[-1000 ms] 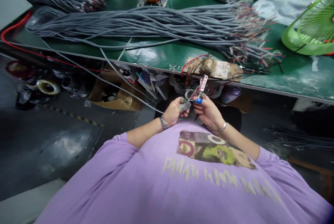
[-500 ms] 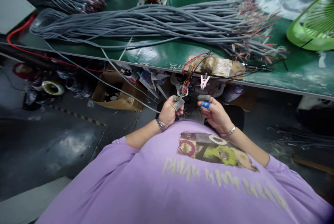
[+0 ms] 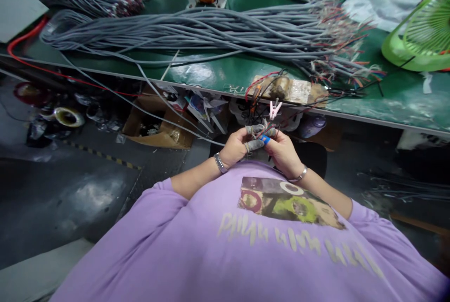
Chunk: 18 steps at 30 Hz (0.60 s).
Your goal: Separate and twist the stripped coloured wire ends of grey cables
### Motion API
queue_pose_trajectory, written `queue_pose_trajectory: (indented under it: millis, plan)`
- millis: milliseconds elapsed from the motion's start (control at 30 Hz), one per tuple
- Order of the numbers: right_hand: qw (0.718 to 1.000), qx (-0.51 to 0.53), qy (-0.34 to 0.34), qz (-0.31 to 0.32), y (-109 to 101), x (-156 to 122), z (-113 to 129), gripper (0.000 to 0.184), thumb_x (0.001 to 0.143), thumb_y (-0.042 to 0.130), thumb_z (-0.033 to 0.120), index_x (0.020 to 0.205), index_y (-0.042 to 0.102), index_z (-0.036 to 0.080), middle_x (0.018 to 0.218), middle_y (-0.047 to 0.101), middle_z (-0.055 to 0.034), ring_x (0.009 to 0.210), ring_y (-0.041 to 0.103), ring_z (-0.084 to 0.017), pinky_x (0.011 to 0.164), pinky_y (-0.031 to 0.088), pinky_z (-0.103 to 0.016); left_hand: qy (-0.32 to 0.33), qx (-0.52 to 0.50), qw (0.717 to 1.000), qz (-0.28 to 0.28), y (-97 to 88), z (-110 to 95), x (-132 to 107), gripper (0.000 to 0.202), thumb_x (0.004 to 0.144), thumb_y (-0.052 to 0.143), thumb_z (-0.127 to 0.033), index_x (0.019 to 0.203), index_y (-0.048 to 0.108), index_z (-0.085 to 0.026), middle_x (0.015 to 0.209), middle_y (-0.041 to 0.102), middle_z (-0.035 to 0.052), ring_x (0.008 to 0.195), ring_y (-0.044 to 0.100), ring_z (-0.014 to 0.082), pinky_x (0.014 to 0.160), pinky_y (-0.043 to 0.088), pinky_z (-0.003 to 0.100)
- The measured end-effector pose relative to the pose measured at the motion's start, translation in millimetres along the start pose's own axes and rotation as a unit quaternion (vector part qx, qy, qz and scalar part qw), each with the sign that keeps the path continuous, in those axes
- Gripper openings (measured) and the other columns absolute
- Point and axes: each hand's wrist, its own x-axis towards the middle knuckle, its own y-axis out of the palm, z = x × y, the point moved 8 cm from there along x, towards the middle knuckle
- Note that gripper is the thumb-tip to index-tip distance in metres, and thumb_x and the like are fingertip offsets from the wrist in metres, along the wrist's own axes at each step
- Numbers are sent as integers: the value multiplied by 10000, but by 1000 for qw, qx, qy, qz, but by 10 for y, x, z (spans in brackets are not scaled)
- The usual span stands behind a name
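My left hand (image 3: 236, 146) is closed on the end of a grey cable (image 3: 197, 137) that runs down to it from the bench. Thin coloured wires (image 3: 267, 129) fan out of that end between my fingers. My right hand (image 3: 284, 152), blue tape around one finger, pinches at these wires, its fingertips meeting those of my left hand. Grey covers sit on several fingertips. Just beyond my hands, a pink clothespin (image 3: 274, 109) sits at the bench edge, before a wooden block (image 3: 298, 90) with black and red leads.
A long bundle of grey cables (image 3: 183, 32) with stripped ends lies along the green bench (image 3: 207, 72). A green fan (image 3: 418, 34) stands at the right, near a white plastic bag (image 3: 383, 2). Under the bench are a cardboard box (image 3: 158, 128) and a purple bottle (image 3: 312, 124).
My right hand has moved left to meet my left hand, which shifted slightly right. The coloured wires now point up and right between my fingers instead of straight up.
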Motion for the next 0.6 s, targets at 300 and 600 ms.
queue_pose_trajectory:
  millis: [300,600]
  plan:
    - [996,69,50,-5,-39,27,-79,336,633,794,317,772,513,197,569,407,91,438,223,-23,399,123,-178,-5,-125,985,-118,-140,38,28,345,617,903,-341,775,643,-177,909,750,-10,782,657,96,723,491,216]
    - [991,103,81,8,4,25,-100,358,629,807,312,774,503,192,616,446,80,449,260,-18,389,131,-156,-45,-173,983,-48,-53,3,70,491,612,883,-448,827,520,-197,654,594,-48,557,530,71,531,368,198]
